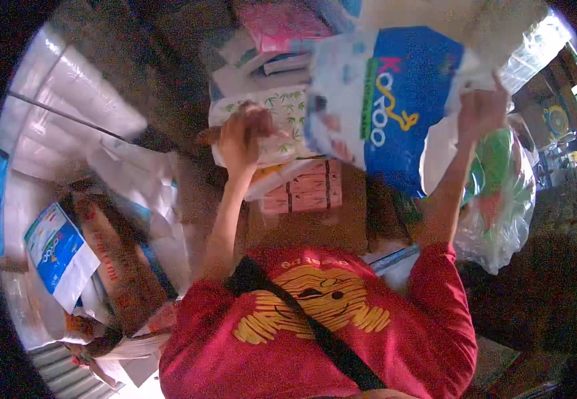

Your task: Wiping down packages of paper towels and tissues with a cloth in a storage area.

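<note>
Blue bag between the hands, seemingly in the right

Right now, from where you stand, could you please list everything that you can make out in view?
Blue-and-white package: one, blue and white, upper centre-right, in the right hand
Leaf-print package: one, white with green leaves, by the left hand
Pink package: one, pink, top centre
Pink boxes: several, count unclear, below the leaf-print package
Clear bag: one, transparent with green and red showing, right
Second blue-and-white package: one, far left
Brown carton: one, brown, lower left
Shirt: one, red, bottom centre
Strap: one, black, across the shirt
Left hand: one, bare, centre-left
Right hand: one, bare, upper right
</note>
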A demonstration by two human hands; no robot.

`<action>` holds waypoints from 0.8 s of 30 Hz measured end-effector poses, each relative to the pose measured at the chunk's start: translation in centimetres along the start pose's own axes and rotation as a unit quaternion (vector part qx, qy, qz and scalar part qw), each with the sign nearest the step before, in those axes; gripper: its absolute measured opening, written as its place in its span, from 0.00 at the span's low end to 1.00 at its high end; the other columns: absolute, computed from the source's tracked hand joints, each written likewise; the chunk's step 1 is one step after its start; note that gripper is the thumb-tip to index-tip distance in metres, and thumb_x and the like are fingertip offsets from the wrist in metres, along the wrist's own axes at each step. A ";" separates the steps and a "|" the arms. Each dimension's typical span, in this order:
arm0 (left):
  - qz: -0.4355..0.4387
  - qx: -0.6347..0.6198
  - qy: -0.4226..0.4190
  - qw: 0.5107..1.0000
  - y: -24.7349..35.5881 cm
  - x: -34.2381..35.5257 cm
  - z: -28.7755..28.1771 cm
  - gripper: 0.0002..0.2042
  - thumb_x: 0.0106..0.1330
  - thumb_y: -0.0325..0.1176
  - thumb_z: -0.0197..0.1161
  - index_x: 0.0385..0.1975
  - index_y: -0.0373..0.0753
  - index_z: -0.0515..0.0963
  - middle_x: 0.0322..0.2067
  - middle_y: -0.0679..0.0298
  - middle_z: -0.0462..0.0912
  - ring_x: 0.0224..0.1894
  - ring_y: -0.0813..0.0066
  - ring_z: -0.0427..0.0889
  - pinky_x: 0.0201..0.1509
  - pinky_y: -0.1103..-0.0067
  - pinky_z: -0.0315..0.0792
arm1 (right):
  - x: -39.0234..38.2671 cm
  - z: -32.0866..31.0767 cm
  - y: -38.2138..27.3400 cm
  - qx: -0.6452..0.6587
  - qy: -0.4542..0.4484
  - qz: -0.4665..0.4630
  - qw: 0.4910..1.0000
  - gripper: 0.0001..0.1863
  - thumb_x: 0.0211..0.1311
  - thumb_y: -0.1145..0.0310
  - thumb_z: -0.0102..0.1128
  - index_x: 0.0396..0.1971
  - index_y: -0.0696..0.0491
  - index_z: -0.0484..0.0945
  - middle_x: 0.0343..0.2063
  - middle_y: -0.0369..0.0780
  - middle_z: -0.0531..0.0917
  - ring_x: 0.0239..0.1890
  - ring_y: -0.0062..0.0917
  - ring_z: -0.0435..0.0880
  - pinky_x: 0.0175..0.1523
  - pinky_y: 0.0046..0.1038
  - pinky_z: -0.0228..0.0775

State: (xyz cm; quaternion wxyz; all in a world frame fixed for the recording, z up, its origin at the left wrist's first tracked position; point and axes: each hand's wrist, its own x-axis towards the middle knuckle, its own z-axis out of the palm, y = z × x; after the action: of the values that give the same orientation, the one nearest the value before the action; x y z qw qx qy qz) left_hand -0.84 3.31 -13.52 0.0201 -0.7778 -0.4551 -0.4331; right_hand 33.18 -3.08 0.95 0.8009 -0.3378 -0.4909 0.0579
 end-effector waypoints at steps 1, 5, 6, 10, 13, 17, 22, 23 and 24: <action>-0.102 -0.216 0.031 0.971 0.8 0.4 -0.7 0.13 0.55 0.33 0.54 0.40 0.39 0.72 0.39 0.62 0.72 0.43 0.61 0.70 0.49 0.69 0.61 | -0.2 0.4 1.4 0.027 0.027 0.016 0.999 0.18 0.61 0.62 0.41 0.36 0.63 0.72 0.06 0.32 0.61 0.07 0.16 0.59 0.12 0.22 0.57; -0.127 -0.281 0.125 0.943 2.2 3.1 -1.2 0.09 0.61 0.30 0.50 0.39 0.37 0.72 0.37 0.60 0.73 0.40 0.66 0.72 0.48 0.76 0.63 | -10.2 -0.3 13.2 0.213 0.052 0.178 0.959 0.12 0.61 0.63 0.42 0.27 0.57 0.68 0.10 0.32 0.62 0.09 0.16 0.60 0.16 0.19 0.57; -0.097 -0.252 0.094 0.958 5.1 4.2 -2.8 0.09 0.60 0.29 0.49 0.38 0.36 0.73 0.38 0.58 0.73 0.43 0.66 0.71 0.51 0.75 0.61 | -13.9 0.4 16.0 0.275 0.057 0.237 0.930 0.12 0.60 0.63 0.42 0.25 0.55 0.67 0.11 0.32 0.62 0.10 0.16 0.60 0.17 0.18 0.57; 0.025 -0.052 0.088 0.994 5.8 4.5 -1.7 0.12 0.54 0.32 0.56 0.38 0.40 0.72 0.40 0.60 0.73 0.47 0.63 0.69 0.53 0.69 0.58 | -16.1 -2.1 21.5 0.159 0.076 0.255 0.951 0.10 0.59 0.67 0.41 0.20 0.52 0.65 0.14 0.30 0.65 0.19 0.14 0.66 0.26 0.18 0.63; 0.050 -0.051 0.024 0.997 5.6 6.3 -1.6 0.13 0.48 0.30 0.59 0.36 0.41 0.72 0.40 0.61 0.71 0.46 0.62 0.71 0.49 0.69 0.62 | -15.1 -3.5 23.0 0.173 0.104 0.290 0.936 0.09 0.56 0.67 0.40 0.19 0.51 0.65 0.17 0.32 0.70 0.23 0.16 0.70 0.32 0.21 0.65; -0.005 -0.209 0.036 0.977 7.3 8.7 -3.0 0.17 0.42 0.25 0.61 0.35 0.42 0.71 0.40 0.62 0.70 0.42 0.60 0.73 0.42 0.72 0.69 | -13.7 0.4 20.8 0.259 0.299 0.334 0.855 0.11 0.57 0.60 0.43 0.20 0.50 0.67 0.16 0.34 0.70 0.18 0.17 0.68 0.23 0.19 0.60; 0.079 -0.140 -0.021 0.987 7.0 7.7 -0.3 0.18 0.44 0.36 0.62 0.39 0.49 0.74 0.45 0.64 0.69 0.48 0.59 0.68 0.49 0.62 0.63 | -14.1 6.4 9.4 0.310 0.146 0.483 0.806 0.17 0.56 0.57 0.44 0.10 0.47 0.60 0.09 0.32 0.65 0.10 0.17 0.59 0.13 0.22 0.50; 0.081 -0.106 -0.087 0.987 7.6 7.6 0.4 0.18 0.46 0.41 0.61 0.41 0.51 0.74 0.46 0.66 0.69 0.49 0.59 0.67 0.50 0.57 0.60 | -14.8 5.3 9.1 0.321 0.006 0.487 0.812 0.17 0.56 0.55 0.44 0.11 0.46 0.61 0.08 0.31 0.64 0.09 0.17 0.58 0.14 0.20 0.50; 0.107 0.022 -0.090 0.990 8.1 6.9 0.5 0.20 0.48 0.49 0.58 0.43 0.56 0.74 0.48 0.70 0.68 0.48 0.56 0.66 0.50 0.48 0.53 | -15.0 4.6 9.0 0.272 -0.010 0.502 0.821 0.18 0.56 0.54 0.44 0.11 0.46 0.62 0.08 0.30 0.64 0.10 0.16 0.58 0.15 0.19 0.50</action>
State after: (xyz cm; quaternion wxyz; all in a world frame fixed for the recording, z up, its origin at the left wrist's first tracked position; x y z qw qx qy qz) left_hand 6.84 3.53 -6.16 0.0425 -0.8571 -0.3790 -0.3464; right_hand 23.92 -0.32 -14.31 0.7155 -0.3049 -0.2256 0.5867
